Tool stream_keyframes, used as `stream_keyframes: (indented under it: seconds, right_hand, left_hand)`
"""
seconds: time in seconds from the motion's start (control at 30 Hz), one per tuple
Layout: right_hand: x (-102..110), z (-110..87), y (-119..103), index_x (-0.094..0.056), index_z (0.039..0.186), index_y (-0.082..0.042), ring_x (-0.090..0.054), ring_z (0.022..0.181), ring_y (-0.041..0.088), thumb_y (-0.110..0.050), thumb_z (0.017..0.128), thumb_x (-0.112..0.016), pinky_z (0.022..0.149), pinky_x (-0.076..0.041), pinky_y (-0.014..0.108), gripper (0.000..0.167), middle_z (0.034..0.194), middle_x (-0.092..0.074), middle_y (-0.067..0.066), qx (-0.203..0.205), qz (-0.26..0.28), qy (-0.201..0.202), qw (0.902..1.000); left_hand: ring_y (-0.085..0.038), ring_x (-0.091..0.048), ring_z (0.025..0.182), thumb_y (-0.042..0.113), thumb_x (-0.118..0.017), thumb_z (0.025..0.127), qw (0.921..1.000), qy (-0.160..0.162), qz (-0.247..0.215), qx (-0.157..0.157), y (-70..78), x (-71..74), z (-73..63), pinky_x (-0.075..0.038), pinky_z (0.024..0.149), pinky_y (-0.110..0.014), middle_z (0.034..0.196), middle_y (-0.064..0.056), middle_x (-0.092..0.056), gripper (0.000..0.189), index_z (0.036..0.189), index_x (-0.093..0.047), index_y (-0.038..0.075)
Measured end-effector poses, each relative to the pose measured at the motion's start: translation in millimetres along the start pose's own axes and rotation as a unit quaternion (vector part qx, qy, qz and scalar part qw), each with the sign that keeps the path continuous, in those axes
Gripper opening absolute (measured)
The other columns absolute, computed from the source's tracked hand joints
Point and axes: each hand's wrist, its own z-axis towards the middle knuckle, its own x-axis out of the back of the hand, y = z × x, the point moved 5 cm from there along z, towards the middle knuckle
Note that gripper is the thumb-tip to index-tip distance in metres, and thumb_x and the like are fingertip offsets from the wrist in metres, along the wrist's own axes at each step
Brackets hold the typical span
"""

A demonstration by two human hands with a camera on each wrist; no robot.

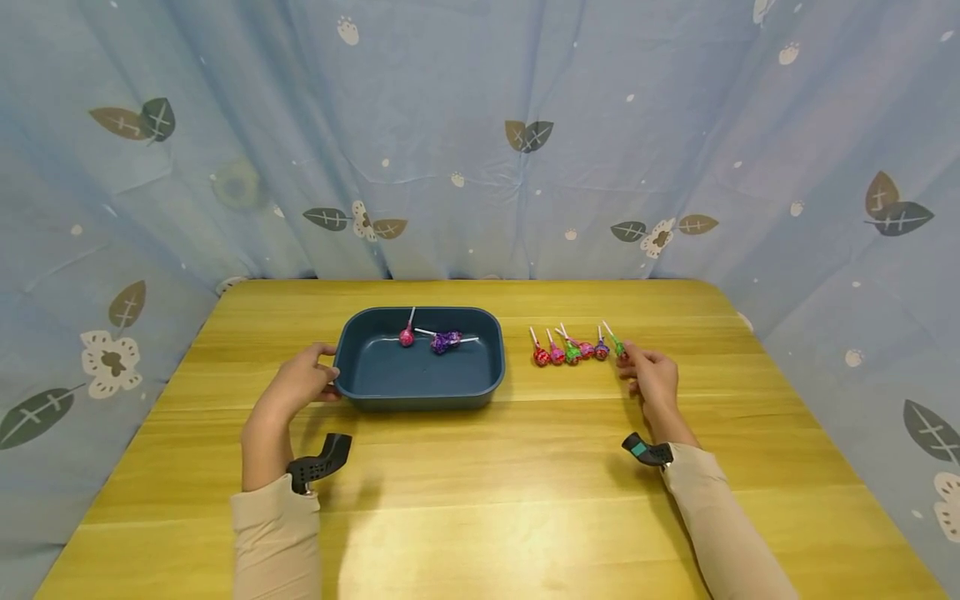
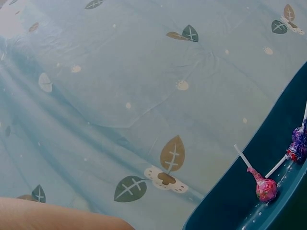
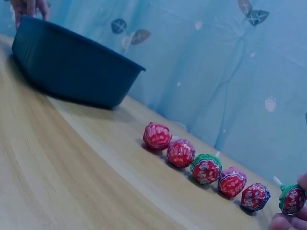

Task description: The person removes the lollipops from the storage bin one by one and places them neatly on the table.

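Five lollipops [image 1: 572,354] lay right of centre, beside a green lollipop [image 1: 620,348] the right hand [image 1: 652,377] pinched. Left of centre, the left hand [image 1: 296,383] touched a tray [image 1: 423,402]; I couldn't tell whether its fingers gripped.

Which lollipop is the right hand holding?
The green lollipop at the row's right end, pinched by the right hand; the other green one lies third from left, untouched.

The left sleeve [image 1: 275,546] is plain beige, wrinkled near its cuff [image 1: 273,502]; the right sleeve [image 1: 727,525] matches. Each ends beside a bent black bracket — the left bracket [image 1: 318,465] dotted with small holes, the right bracket [image 1: 654,454] marked by a teal patch [image 1: 638,449].
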Motion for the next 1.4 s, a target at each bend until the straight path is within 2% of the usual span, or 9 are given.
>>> stream_keyframes:
  seconds: [0.17, 0.4, 0.7, 0.97, 1.2, 1.4]
  right_hand:
    - [-2.4, 2.4, 0.6, -0.064, 0.113, 0.004, -0.061, 0.054, 0.006, -0.040, 0.092, -0.065, 0.037, -0.044, 0.020, 0.049, 0.083, -0.071, 0.003, 0.020, -0.039, 0.013, 0.9990]
    - [-3.6, 1.8, -1.7, -0.065, 0.109, 0.007, -0.059, 0.048, 0.007, -0.040, 0.093, -0.063, 0.037, -0.047, 0.023, 0.050, 0.083, -0.071, 0.011, 0.074, -0.075, 0.022, 0.9942]
    - [-4.4, 4.1, -2.7, -0.065, 0.107, 0.006, -0.058, 0.046, 0.007, -0.042, 0.092, -0.064, 0.038, -0.049, 0.024, 0.050, 0.079, -0.070, 0.008, 0.073, -0.096, 0.034, 0.9921]
    - [-5.6, 5.7, -3.2, -0.065, 0.102, 0.005, -0.058, 0.045, 0.008, -0.041, 0.091, -0.065, 0.038, -0.048, 0.025, 0.047, 0.078, -0.069, 0.010, 0.089, -0.130, 0.046, 0.9864]
    - [-6.9, 6.4, -2.1, -0.065, 0.106, 0.003, -0.057, 0.044, 0.008, -0.044, 0.092, -0.063, 0.037, -0.049, 0.026, 0.049, 0.083, -0.070, 0.016, 0.104, -0.174, 0.057, 0.9775]
    - [-7.5, 5.0, -3.9, -0.064, 0.108, 0.003, -0.057, 0.044, 0.008, -0.044, 0.092, -0.063, 0.038, -0.049, 0.026, 0.049, 0.084, -0.070, 0.015, 0.109, -0.169, 0.053, 0.9782]
  left_hand:
    - [-0.036, -0.066, 0.088, 0.003, -0.041, 0.102, 1.0000, 0.001, 0.002, 0.000, -0.7, 0.3, 0.3, -0.056, 0.079, -0.044, 0.114, -0.035, -0.054, 0.048, 0.143, -0.024, -0.015]
    - [-0.037, -0.067, 0.089, 0.001, -0.042, 0.102, 1.0000, 0.002, 0.003, 0.002, 0.0, -0.3, 0.2, -0.055, 0.079, -0.044, 0.119, -0.039, -0.052, 0.048, 0.143, -0.024, -0.016]
    - [-0.038, -0.066, 0.089, 0.001, -0.042, 0.101, 1.0000, 0.003, 0.003, 0.000, 1.0, -0.4, 0.1, -0.056, 0.079, -0.044, 0.117, -0.039, -0.053, 0.048, 0.142, -0.024, -0.016]
    - [-0.038, -0.066, 0.088, 0.001, -0.043, 0.101, 1.0000, 0.006, 0.003, 0.002, -0.1, -0.3, 1.5, -0.056, 0.078, -0.043, 0.116, -0.038, -0.054, 0.048, 0.143, -0.024, -0.015]
    - [-0.039, -0.066, 0.089, 0.001, -0.043, 0.101, 1.0000, 0.006, 0.000, 0.003, -0.2, -0.2, 1.2, -0.056, 0.078, -0.043, 0.117, -0.038, -0.053, 0.048, 0.143, -0.024, -0.015]
    - [-0.039, -0.066, 0.091, 0.001, -0.042, 0.102, 1.0000, 0.005, -0.002, 0.005, -0.8, -0.4, 1.2, -0.056, 0.078, -0.043, 0.119, -0.039, -0.052, 0.049, 0.143, -0.024, -0.015]
